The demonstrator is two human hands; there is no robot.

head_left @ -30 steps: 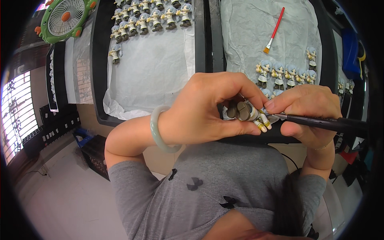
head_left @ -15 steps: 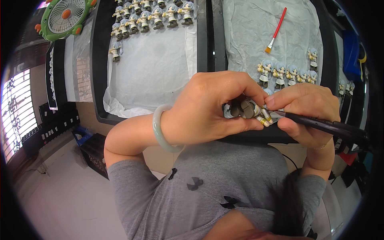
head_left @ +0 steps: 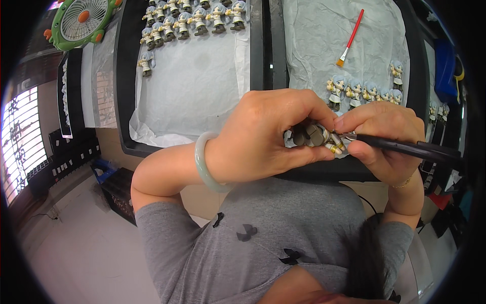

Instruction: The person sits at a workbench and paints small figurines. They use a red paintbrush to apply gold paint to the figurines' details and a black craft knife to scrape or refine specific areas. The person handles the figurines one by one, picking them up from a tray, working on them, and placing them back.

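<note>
My left hand [head_left: 263,133] is curled round a small figurine [head_left: 317,136], holding it with its dark-soled feet showing and its white and yellow clothing facing right. My right hand [head_left: 390,121] grips a black pen-like tool [head_left: 405,146] with a thin metal tip. That tip meets the figurine's clothing, close to both sets of fingertips. Exactly where it touches is partly hidden by my fingers, and so is the figurine's head.
On the left paper-lined tray [head_left: 192,96] stand rows of finished-looking figurines [head_left: 200,23]. The right tray [head_left: 309,45] carries a red-handled brush [head_left: 350,38] and several similar figurines [head_left: 354,92]. A green fan [head_left: 83,23] is at far left, a blue object [head_left: 445,71] at far right.
My right hand and the black tool have shifted slightly left and up. The figurine has turned a little in my left hand, which stays closed round it.
</note>
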